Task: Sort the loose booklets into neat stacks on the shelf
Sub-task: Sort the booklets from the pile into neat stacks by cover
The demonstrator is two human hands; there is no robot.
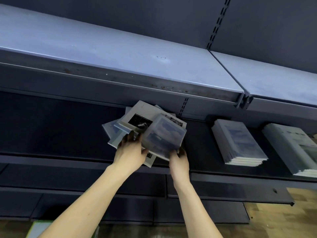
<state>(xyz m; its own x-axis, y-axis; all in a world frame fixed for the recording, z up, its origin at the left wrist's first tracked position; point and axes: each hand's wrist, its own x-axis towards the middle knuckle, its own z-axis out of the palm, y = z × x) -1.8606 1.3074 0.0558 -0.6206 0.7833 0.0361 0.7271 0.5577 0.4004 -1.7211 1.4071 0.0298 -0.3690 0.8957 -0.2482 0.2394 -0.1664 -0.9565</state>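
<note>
You are mid-sort, lifting one blue booklet (163, 134) off the loose pile (130, 124) on the dark shelf (51, 127)

Your right hand (179, 160) grips the blue booklet by its near corner, fingers curled under and thumb on top, so it rides tilted and blurred above the heap; your left hand (130, 150) rests on the pile with fingers fairly straight and spread, tips pressing the booklets beneath, thumb against the near edge. The pile lies fanned and crooked under the lip of the upper shelf (120, 54), while a neat blue stack (240, 143) and a paler stack (291, 148) sit well apart to the right. By my reading, your next move is to carry the held booklet right to the matching blue stack and square its edges, holding the heap steady so nothing slides off the front
</note>
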